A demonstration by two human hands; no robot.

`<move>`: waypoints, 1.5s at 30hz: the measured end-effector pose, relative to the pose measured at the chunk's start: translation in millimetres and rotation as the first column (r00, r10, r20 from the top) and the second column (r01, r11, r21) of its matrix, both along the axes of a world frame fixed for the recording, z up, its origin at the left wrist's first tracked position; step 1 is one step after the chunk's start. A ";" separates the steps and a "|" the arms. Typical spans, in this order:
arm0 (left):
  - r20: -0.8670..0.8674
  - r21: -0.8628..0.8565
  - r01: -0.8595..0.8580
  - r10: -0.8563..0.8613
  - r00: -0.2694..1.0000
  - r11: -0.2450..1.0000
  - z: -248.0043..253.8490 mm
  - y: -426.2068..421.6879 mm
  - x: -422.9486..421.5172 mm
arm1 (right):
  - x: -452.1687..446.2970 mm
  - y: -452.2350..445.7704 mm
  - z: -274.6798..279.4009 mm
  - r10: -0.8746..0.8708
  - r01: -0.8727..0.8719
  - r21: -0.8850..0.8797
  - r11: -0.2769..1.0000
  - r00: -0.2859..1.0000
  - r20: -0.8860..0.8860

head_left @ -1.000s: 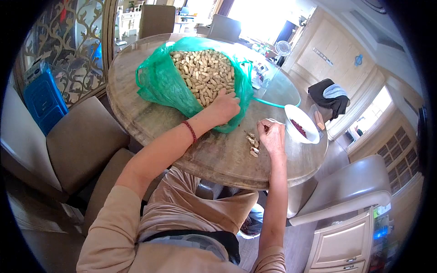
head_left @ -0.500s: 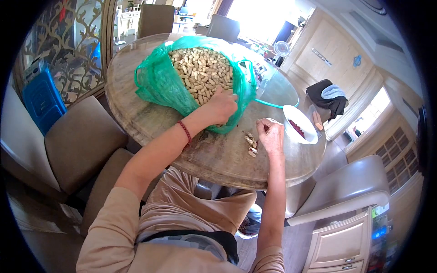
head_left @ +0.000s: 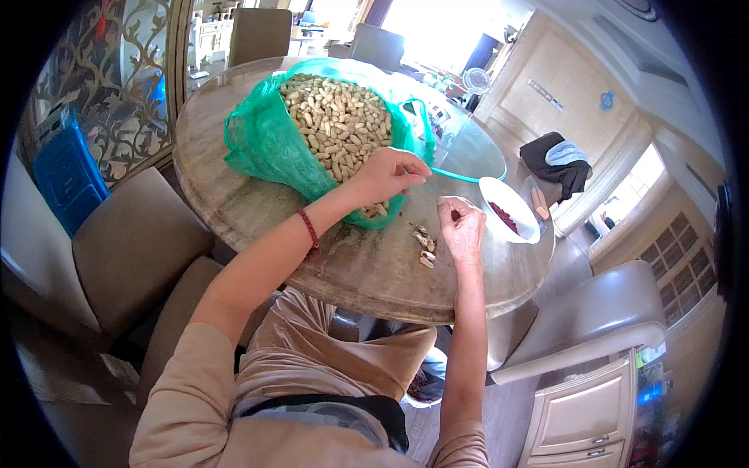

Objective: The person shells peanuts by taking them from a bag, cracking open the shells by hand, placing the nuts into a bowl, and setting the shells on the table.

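Note:
A green plastic bag (head_left: pixel 269 140) lies open on the round table, full of unshelled peanuts (head_left: pixel 335 117). Over the bag's right front edge is my left hand (head_left: pixel 390 173), its fingers curled together; whatever they hold is too small to make out. My right hand (head_left: pixel 462 226) is closed just left of a white bowl (head_left: pixel 524 204), around something small and dark that I cannot make out. Dark red kernels (head_left: pixel 503 217) lie in the bowl. Several broken shells (head_left: pixel 424 243) rest on the table between the bag and my right hand.
The table edge (head_left: pixel 374 312) runs in front of my lap. Chairs stand at the left (head_left: pixel 140 242) and right (head_left: pixel 593 320). A container with shells (head_left: pixel 425 386) is on the floor below the table. Dark clothing (head_left: pixel 555 160) hangs beyond the bowl.
My left hand has lifted off the peanuts and moved right, towards my right hand. My right hand stays beside the bowl, still closed.

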State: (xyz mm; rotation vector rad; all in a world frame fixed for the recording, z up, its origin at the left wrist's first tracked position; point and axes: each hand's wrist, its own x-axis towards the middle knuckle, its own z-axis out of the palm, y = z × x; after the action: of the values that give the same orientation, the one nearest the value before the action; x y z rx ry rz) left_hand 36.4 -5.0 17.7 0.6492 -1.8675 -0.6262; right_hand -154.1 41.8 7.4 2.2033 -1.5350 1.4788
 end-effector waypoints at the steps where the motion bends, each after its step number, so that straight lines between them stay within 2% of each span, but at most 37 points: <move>1: -0.081 0.109 0.166 -0.157 0.984 0.980 -3.2 -1.4 -3.1 | 0.2 0.3 -0.1 -0.005 0.005 -0.001 1.000 1.000 -0.002; 2: -0.178 0.200 0.332 -0.299 0.937 0.922 -6.1 -2.9 -6.3 | -0.2 0.1 0.0 0.045 -0.046 0.016 0.999 0.997 0.061; 5: -0.237 0.280 0.436 -0.379 0.895 0.855 -6.5 3.8 -10.6 | 0.3 -2.3 -0.6 0.149 -0.155 0.031 0.987 0.977 0.152; 6: -0.238 0.279 0.439 -0.382 0.893 0.854 -9.3 2.6 -13.0 | 0.1 -3.1 -0.9 0.206 -0.215 0.033 0.976 0.962 0.181; 8: -0.330 0.285 0.532 -0.439 0.836 0.798 -14.4 -0.3 -17.6 | -2.1 -3.5 -0.4 0.215 -0.225 0.049 0.973 0.963 0.163; 10: -0.355 0.300 0.546 -0.440 0.825 0.782 -15.8 -1.3 -17.7 | -4.0 -5.7 -1.8 0.226 -0.237 0.066 0.969 0.964 0.142; 12: -0.381 0.314 0.558 -0.437 0.815 0.768 -17.7 -2.6 -18.3 | -3.3 -7.7 -4.4 0.321 -0.348 0.039 0.937 0.898 0.299; 14: -0.501 0.316 0.640 -0.450 0.740 0.700 -20.8 -3.5 -19.2 | -4.4 -6.9 -4.1 0.352 -0.388 0.041 0.921 0.873 0.338; 20: -0.512 0.371 0.658 -0.447 0.734 0.655 -18.9 2.4 -19.9 | -1.9 -3.5 -1.1 0.380 -0.440 0.051 0.896 0.823 0.422; 24: -0.514 0.338 0.684 -0.482 0.709 0.646 -19.3 2.7 -19.3 | -3.7 -8.3 -5.7 0.382 -0.435 0.025 0.900 0.816 0.433; 27: -0.429 0.362 0.622 -0.468 0.773 0.695 -18.4 4.8 -21.2 | -5.1 -5.2 -2.5 0.329 -0.420 0.099 0.902 0.817 0.473; 29: -0.347 0.271 0.604 -0.509 0.788 0.750 -21.3 5.0 -23.6 | -5.3 -7.6 -3.2 0.319 -0.423 0.112 0.899 0.809 0.494; 30: -0.301 0.248 0.551 -0.478 0.826 0.796 -22.5 3.9 -24.5 | -3.7 -7.5 -2.4 0.303 -0.420 0.124 0.899 0.802 0.515; 31: -0.301 0.247 0.547 -0.474 0.828 0.800 -23.7 2.5 -24.8 | -2.8 -6.8 -1.8 0.308 -0.424 0.123 0.897 0.800 0.515; 33: -0.277 0.254 0.505 -0.438 0.855 0.825 -25.4 0.6 -24.8 | -1.5 -4.3 -0.3 0.254 -0.417 0.227 0.880 0.818 0.516; 36: -0.287 0.208 0.468 -0.403 0.869 0.859 -26.4 2.4 -25.0 | -0.7 -4.8 -1.4 0.298 -0.455 0.212 0.865 0.805 0.513; 40: -0.279 0.259 0.455 -0.385 0.880 0.852 -25.0 2.5 -24.4 | -2.7 -4.7 -1.9 0.304 -0.477 0.213 0.852 0.784 0.541; 43: -0.294 0.250 0.505 -0.432 0.853 0.826 -24.8 2.9 -24.7 | -4.5 -5.1 -1.8 0.301 -0.487 0.231 0.842 0.780 0.549; 45: -0.272 0.275 0.509 -0.442 0.855 0.816 -25.4 4.9 -26.4 | -4.3 -5.4 -1.5 0.295 -0.522 0.237 0.819 0.738 0.607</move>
State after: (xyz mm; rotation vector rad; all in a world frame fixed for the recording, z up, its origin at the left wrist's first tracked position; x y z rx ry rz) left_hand 10.1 -0.2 -7.7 0.3037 -1.7525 -1.3200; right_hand -158.4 36.4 5.9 2.6456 -1.6682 2.2897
